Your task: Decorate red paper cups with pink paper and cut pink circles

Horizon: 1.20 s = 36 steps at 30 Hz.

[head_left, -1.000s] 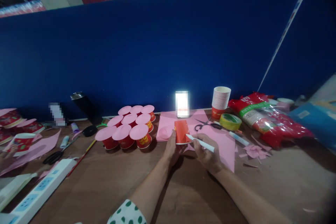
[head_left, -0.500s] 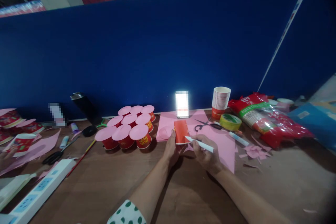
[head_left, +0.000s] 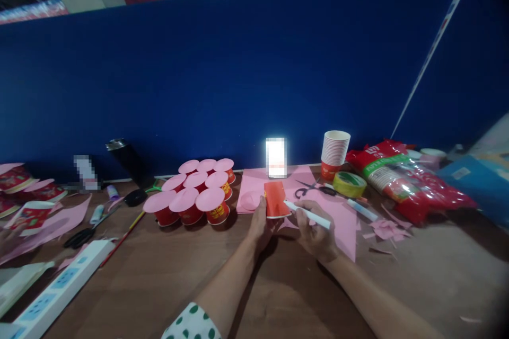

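white pen (head_left: 314, 216) slightly farther right, at red cup (head_left: 275, 198) in left fingers (head_left: 261, 210)

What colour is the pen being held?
The pen is white, seen best in the head view.

A craft workshop — white marker (head_left: 316, 217), scissors (head_left: 308, 187), pink paper (head_left: 345, 222) and 9 pink-topped cups (head_left: 184, 199) crowd a wooden bench (head_left: 167, 267).

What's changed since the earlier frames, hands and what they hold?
Small shift only: the right hand has moved the white pen slightly right and away from the wearer, so its tip is nearer the right edge of the red cup. Nothing newly grasped or released. Unchanged: left hand holding the cup, the stacked cups, the scissors.
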Each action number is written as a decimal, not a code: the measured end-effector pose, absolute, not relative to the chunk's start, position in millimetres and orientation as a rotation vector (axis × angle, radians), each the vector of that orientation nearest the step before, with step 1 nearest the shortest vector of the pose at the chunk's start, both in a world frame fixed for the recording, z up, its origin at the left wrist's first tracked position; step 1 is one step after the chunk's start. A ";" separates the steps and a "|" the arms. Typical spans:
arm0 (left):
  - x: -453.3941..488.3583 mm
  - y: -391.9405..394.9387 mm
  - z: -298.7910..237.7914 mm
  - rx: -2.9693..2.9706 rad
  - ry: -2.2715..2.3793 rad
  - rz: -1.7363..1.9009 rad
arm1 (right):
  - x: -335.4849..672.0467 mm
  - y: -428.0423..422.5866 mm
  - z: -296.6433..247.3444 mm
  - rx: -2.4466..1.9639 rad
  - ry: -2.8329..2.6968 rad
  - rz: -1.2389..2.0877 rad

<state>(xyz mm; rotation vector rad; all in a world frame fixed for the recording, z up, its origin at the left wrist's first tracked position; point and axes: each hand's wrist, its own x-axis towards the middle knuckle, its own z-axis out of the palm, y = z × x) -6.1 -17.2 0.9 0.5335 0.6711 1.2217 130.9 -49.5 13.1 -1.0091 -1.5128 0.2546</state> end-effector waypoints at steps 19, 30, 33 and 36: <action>0.3 -20.7 3.7 0.706 0.591 1.274 | 131.9 -52.0 24.1 -0.856 -1.710 0.011; -0.4 -21.3 6.1 0.687 0.646 1.283 | 132.0 -51.3 22.8 -0.814 -1.736 -0.034; -0.6 -20.0 4.1 0.696 0.648 1.281 | 132.2 -50.7 22.7 -0.812 -1.729 -0.044; -1.0 -19.5 3.2 0.720 0.628 1.282 | 132.0 -49.8 21.1 -0.821 -1.728 -0.064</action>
